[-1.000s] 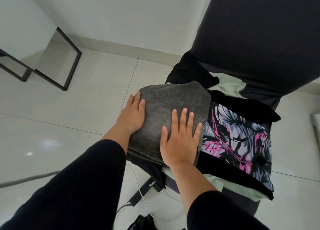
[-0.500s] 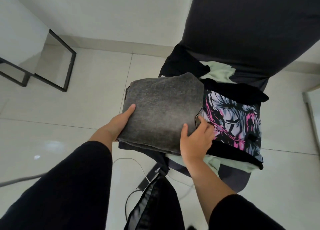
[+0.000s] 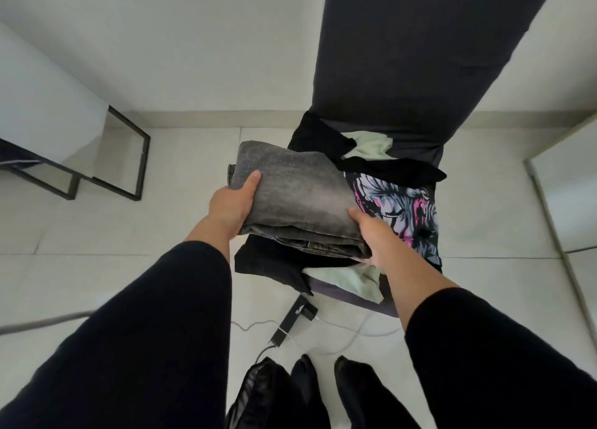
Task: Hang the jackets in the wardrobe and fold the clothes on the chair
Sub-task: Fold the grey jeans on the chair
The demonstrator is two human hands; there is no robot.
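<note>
You're standing on pale glossy floor tiles [image 3: 97,267] with thin grout lines, plain white wall [image 3: 193,40] ahead, beige skirting along its base. Black square-tube metal frame [image 3: 129,166] sits at the left. Dark fabric chair [image 3: 420,57] in front of you, tall flat backrest, padded seat. White cable [image 3: 349,335] and a black plug block [image 3: 294,318] lie on the floor under it.

Folded grey jeans [image 3: 290,189], faded wash, thick rectangular stack, sit above the chair's left front edge. Your left hand [image 3: 231,202] grips their left edge, thumb on top. Your right hand [image 3: 376,238] clamps the near right corner, thumb on top, fingers underneath.

Beside them on the seat: a smooth printed shirt [image 3: 400,212], pink, white and black, lying on crumpled black cloth [image 3: 323,137] and mint-green cloth [image 3: 368,144]. Shiny black jacket [image 3: 258,396] low by your legs.
</note>
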